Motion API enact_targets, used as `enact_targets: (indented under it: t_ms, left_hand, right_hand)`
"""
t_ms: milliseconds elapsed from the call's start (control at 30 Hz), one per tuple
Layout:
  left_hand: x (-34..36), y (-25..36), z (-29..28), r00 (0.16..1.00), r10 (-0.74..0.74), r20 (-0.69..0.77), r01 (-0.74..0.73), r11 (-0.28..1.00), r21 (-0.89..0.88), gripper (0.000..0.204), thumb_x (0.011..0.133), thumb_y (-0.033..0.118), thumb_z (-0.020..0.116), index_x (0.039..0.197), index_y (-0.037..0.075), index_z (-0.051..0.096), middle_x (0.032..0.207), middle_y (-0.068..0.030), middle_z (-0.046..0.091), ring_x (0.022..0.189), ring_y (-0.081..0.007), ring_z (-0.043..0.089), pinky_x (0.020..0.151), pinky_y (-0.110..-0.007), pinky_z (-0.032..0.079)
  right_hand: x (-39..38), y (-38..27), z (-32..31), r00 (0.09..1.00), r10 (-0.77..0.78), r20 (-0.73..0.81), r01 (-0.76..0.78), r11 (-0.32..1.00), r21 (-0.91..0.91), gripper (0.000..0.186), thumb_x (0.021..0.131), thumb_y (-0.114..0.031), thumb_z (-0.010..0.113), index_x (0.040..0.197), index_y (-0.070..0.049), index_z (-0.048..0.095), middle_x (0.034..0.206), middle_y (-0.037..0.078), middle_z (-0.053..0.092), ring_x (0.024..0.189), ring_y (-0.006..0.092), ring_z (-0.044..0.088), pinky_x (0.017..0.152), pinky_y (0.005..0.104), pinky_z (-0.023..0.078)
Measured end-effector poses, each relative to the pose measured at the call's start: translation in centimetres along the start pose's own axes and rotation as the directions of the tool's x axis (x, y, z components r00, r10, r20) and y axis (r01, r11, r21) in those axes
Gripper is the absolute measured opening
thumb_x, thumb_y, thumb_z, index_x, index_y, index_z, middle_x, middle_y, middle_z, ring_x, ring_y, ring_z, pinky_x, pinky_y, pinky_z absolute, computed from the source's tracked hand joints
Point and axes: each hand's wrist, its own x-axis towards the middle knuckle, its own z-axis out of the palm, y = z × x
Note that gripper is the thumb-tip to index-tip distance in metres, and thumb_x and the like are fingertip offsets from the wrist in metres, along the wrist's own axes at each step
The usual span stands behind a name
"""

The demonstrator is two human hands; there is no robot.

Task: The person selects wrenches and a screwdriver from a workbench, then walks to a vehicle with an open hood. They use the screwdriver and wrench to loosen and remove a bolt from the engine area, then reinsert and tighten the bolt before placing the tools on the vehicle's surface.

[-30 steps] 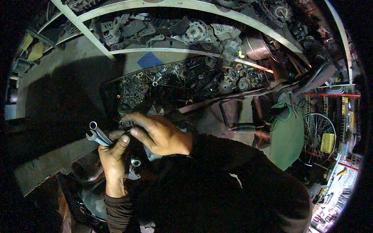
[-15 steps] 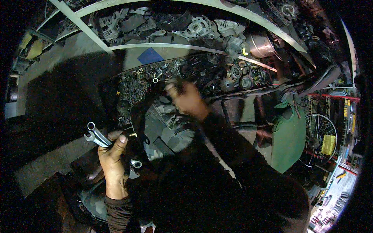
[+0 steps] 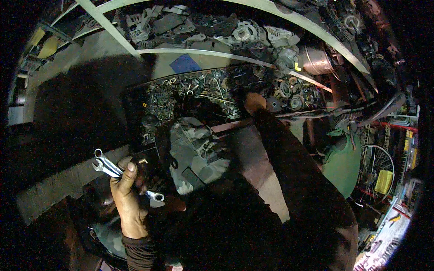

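My left hand (image 3: 128,198) is closed around several combination wrenches (image 3: 105,165). Their open and ring ends poke out past the thumb, and another ring end (image 3: 157,197) shows below the palm. A small brass-coloured piece (image 3: 143,161) glints beside the fingertips; whether the hand holds it I cannot tell. My right hand (image 3: 256,103) reaches over the far side of a wide tray heaped with loose bolts, tools and small metal parts (image 3: 203,88). Its fingers are lost in dark shadow, so what they touch is hidden.
My camouflage-clad leg (image 3: 194,149) rises before the tray. Behind it runs a pale metal shelf frame (image 3: 217,55), with alternator-like castings (image 3: 246,34) above and a blue sheet (image 3: 184,64) below. Cables (image 3: 316,113), a green cover (image 3: 343,162) and a spoked wheel (image 3: 376,169) are at right.
My right hand has moved to the right across the tray, away from above my knee. The left hand keeps the wrenches, nearly still. The view has shifted slightly.
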Motion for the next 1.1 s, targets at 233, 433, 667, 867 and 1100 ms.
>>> enact_targets:
  t_ms: [233,433,667,867,1100]
  left_hand:
    - [0.6,0.6,-0.2,0.985,-0.134,0.111,0.159,0.95,-0.267,0.034,0.093,0.028,0.082,0.108,0.001,0.068,0.091,-0.0018,0.068,0.062,-0.0054,0.047,0.047,-0.02,0.034]
    - [0.9,2.3,0.1,0.939,-0.164,0.303,0.312,0.779,-0.545,0.028,0.099,0.026,0.075,0.113,0.003,0.066,0.097,-0.0014,0.066,0.066,-0.0065,0.047,0.049,-0.019,0.034]
    - [0.9,3.9,-1.8,0.915,-0.139,0.378,0.369,0.664,-0.65,0.027,0.103,0.031,0.07,0.12,0.011,0.064,0.095,-0.0009,0.068,0.061,-0.0068,0.046,0.046,-0.02,0.034]
    - [-0.6,6.0,-2.5,0.97,-0.094,0.225,0.217,0.757,-0.616,0.021,0.101,0.026,0.074,0.104,0.007,0.064,0.091,-0.002,0.066,0.062,-0.0071,0.048,0.048,-0.021,0.035]
    - [-1.8,9.7,-3.2,0.997,-0.057,0.051,0.075,0.877,-0.474,0.02,0.098,0.021,0.078,0.103,0.003,0.069,0.085,-0.0024,0.07,0.055,-0.0048,0.045,0.048,-0.022,0.033]
  right_hand:
    - [-3.1,0.4,-2.6,0.976,-0.185,-0.114,0.175,0.981,-0.086,0.03,0.087,-0.033,0.07,0.097,-0.007,0.08,0.102,0.019,0.078,0.101,0.0397,0.075,0.085,0.051,0.062]
    - [-3.4,-0.7,-4.3,0.977,-0.138,-0.165,0.183,0.934,0.306,0.026,0.088,-0.025,0.071,0.106,-0.007,0.075,0.1,0.015,0.075,0.094,0.0334,0.073,0.079,0.0444,0.059]
    - [-23.3,-19.9,-22.7,0.707,-0.707,-0.011,-0.146,-0.161,0.976,0.038,0.085,-0.007,0.074,0.121,-0.003,0.062,0.1,0.009,0.068,0.085,0.0259,0.069,0.069,0.0374,0.057]
    - [-30.6,-27.9,-31.5,0.277,-0.935,-0.222,0.56,-0.031,0.828,0.032,0.101,-0.027,0.069,0.124,-0.006,0.065,0.107,0.013,0.071,0.104,0.031,0.071,0.085,0.041,0.057]
    - [-32.4,-31.4,-35.0,0.339,-0.922,0.187,0.686,0.378,0.622,0.043,0.109,-0.044,0.053,0.114,-0.003,0.064,0.105,0.024,0.073,0.096,0.0455,0.07,0.08,0.05,0.055]
